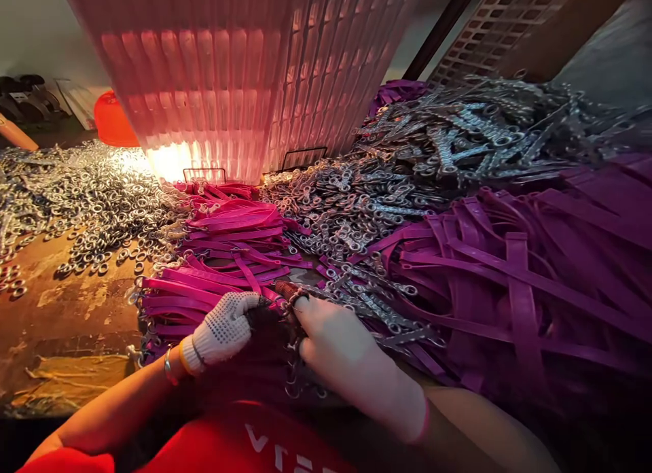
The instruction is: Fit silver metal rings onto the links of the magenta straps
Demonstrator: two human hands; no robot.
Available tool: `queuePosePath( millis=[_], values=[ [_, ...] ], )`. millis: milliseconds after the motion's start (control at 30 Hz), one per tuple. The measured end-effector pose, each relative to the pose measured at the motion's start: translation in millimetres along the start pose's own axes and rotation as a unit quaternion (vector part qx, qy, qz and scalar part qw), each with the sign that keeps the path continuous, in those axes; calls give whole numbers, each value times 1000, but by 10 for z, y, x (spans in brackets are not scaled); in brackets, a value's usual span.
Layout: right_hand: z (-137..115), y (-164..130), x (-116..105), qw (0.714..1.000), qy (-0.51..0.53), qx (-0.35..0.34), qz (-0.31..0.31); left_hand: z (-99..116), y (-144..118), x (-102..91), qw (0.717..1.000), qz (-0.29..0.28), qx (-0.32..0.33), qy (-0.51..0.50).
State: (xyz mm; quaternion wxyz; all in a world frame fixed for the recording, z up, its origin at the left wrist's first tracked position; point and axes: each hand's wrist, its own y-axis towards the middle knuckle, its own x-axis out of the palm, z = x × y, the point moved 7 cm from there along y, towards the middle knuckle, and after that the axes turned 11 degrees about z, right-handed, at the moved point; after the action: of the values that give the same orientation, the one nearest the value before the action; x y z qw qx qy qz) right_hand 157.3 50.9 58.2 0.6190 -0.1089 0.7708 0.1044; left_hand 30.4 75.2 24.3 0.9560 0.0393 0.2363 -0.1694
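Note:
My left hand (224,327), in a white knit glove with dark dots, is closed in a pinch near the end of a magenta strap (276,299). Close against it, my right hand (331,334) wears a pale glove with dark wrapping at the fingertips. Its fingers are curled shut, and what they grip is mostly hidden. Below the right fingers hang several dark metal rings (292,368) over my lap. A stack of magenta straps (188,289) with metal fittings at their left ends lies just beyond my hands.
Loose metal rings (102,201) cover the left of the wooden table (56,310). Flat metal pieces with ringed ends (346,201) are heaped behind, and purple straps (489,276) on the right. A translucent ribbed panel (219,85) stands upright before an orange lamp (115,119).

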Motion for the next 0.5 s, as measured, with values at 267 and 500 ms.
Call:
queuePosePath(
  millis=[267,500],
  values=[
    [-147,-81,111,991,-57,-120,34,2,-48,107,998,-50,-17,-28],
    [-160,-151,87,969,-60,-196,135,196,18,-305,995,-99,-26,14]
  ],
)
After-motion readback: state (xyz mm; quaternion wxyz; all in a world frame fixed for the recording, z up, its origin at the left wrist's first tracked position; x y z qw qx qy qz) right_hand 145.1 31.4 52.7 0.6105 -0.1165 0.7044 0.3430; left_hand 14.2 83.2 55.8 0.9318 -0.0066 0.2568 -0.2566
